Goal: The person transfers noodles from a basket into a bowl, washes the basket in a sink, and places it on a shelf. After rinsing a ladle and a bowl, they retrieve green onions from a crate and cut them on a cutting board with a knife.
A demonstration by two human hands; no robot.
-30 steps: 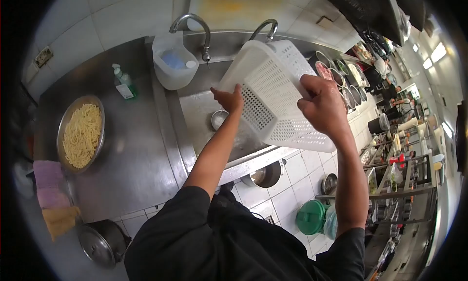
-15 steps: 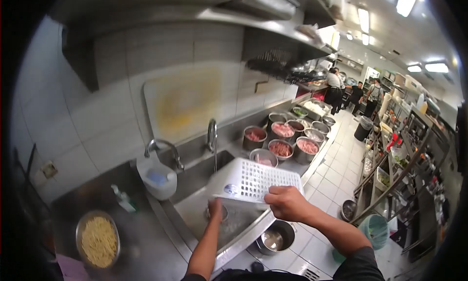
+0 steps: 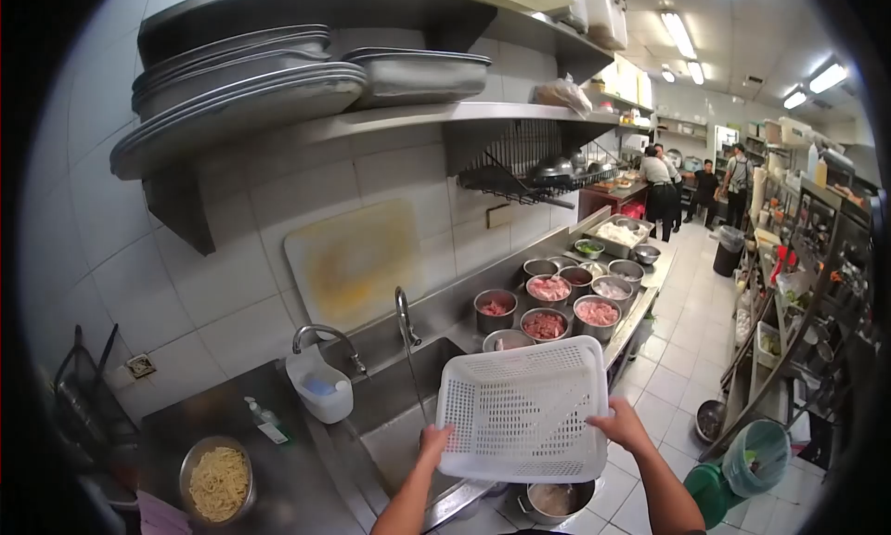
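A white perforated plastic basket (image 3: 520, 410) is held up over the right edge of the sink (image 3: 390, 447), its inside facing the camera. My left hand (image 3: 434, 442) grips its left rim, and my right hand (image 3: 620, 425) grips its right rim. Water runs from the tall faucet (image 3: 406, 322) into the sink, left of the basket. Behind the basket stand several metal pots of raw meat (image 3: 545, 325). A metal pot (image 3: 555, 500) sits on the floor below it.
On the left counter are a bowl of pale strips (image 3: 219, 484), a bottle (image 3: 264, 421) and a white container (image 3: 320, 386). Trays (image 3: 241, 99) fill the shelf above. Several people (image 3: 661, 187) stand far down the aisle. Racks (image 3: 807, 284) line the right, beside a green bin (image 3: 710, 493).
The basket has turned from tipped over the sink to facing me, and moved right. My left hand has risen from inside the sink to its rim. The view has shifted upward.
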